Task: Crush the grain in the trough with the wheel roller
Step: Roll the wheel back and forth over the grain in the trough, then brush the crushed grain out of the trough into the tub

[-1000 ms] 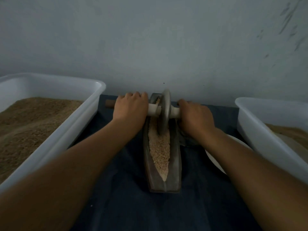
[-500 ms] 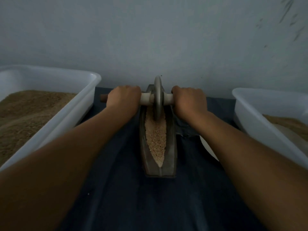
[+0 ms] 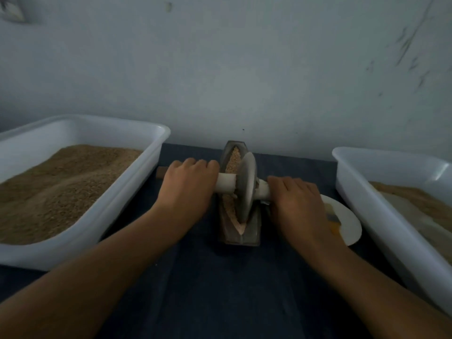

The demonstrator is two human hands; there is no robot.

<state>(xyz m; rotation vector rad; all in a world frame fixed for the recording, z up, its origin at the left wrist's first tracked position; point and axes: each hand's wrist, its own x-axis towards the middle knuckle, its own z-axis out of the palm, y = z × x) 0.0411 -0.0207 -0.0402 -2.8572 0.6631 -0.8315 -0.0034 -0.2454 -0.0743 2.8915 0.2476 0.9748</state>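
Observation:
A dark boat-shaped trough [image 3: 253, 231] lies lengthwise on the blue cloth, with pale grain [image 3: 233, 160] in its groove. The grey wheel roller [image 3: 245, 187] stands in the groove near the trough's middle, tilted a little. Its pale axle runs left and right. My left hand [image 3: 187, 189] grips the left handle, whose brown end pokes out past my knuckles. My right hand [image 3: 297, 204] grips the right handle beside the wheel. Grain shows both behind and in front of the wheel.
A big white tub [image 3: 137, 189] heaped with brown grain stands at the left. Another white tub [image 3: 367, 204] with ground meal stands at the right. A white plate [image 3: 347, 223] with a small tool lies under my right wrist. The wall rises just behind the trough.
The wheel has rolled from the far end of the trough back toward me, to about the middle. Both hands came with it, and grain now shows behind the wheel.

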